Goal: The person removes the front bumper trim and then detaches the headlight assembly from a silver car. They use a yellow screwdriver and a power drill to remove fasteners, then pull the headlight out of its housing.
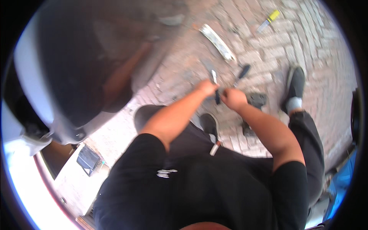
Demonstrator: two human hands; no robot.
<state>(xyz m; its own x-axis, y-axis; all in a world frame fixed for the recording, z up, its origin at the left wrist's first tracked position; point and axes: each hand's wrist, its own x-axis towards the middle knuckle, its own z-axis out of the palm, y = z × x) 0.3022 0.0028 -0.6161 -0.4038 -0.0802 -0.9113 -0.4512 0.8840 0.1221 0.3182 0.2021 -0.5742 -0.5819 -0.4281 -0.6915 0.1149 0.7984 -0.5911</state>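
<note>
My left hand [207, 88] is closed around a slim tool with a silver end [214, 75] and a dark handle [217, 96]; blur hides its exact kind. Close by on the right, my right hand [234, 99] has its fingers curled in, and what they hold, if anything, is hidden. Just beyond it lies a screwdriver-like tool [243, 71] with a dark handle and thin shaft. Partly covered by my right forearm, a dark blocky object [256, 100] rests on the bricks.
A long whitish strip [217, 43] lies ahead on the brick paving [264, 50]. Farther right is a yellow-handled tool [269, 20]. A large dark glossy panel [96, 57] fills the upper left. My shoes [296, 84] flank the work spot. A cigarette [215, 148] shows below my hands.
</note>
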